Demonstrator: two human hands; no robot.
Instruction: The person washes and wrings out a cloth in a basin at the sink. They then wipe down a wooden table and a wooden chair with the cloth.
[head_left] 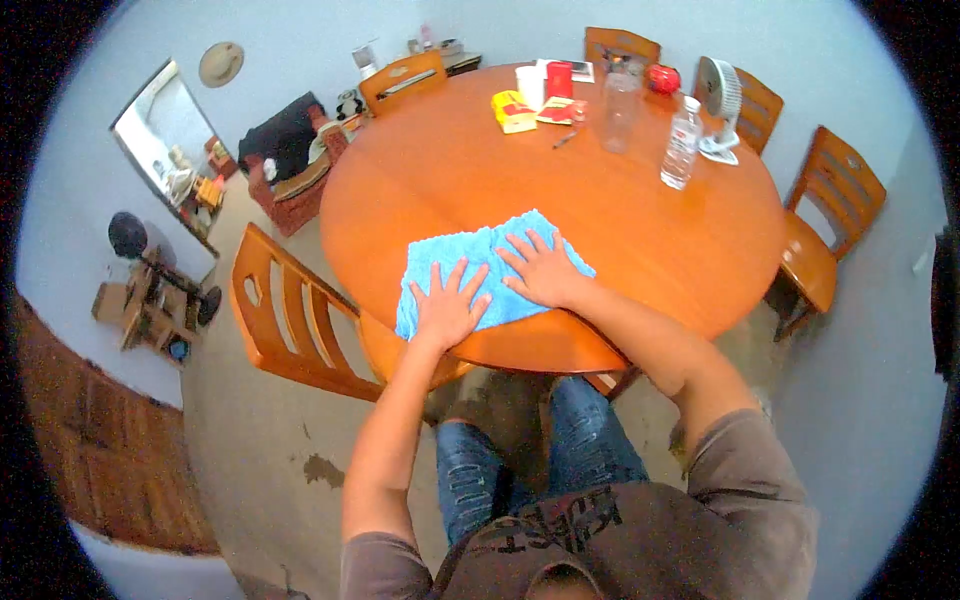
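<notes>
In the head view, the round table serves as landmark. A blue cloth lies spread over the table's near edge, toward its left side. The left hand is palm down on the cloth's left part, fingers spread wide, pressing flat and gripping nothing. The right hand is likewise open and flat on the cloth's right part, fingers apart, with no grasp.

Containers stand on the table's far half. A clear bottle, upright and capped in white, is toward the table's right; its contents, if any, are colorless, and the level cannot be told. A larger transparent vessel is left of it, contents indistinct. Toward the table's far edge are a white cup, its inside not discernible, and an upright red container beside it. A yellow packet with red markings and a flat red packet lie nearer the table's center.

The bottle bears a label with red and dark marks, and the yellow packet carries print; neither is legible. Dark lettering on the brown shirt, below the table's near edge, appears inverted and cannot be read reliably.
</notes>
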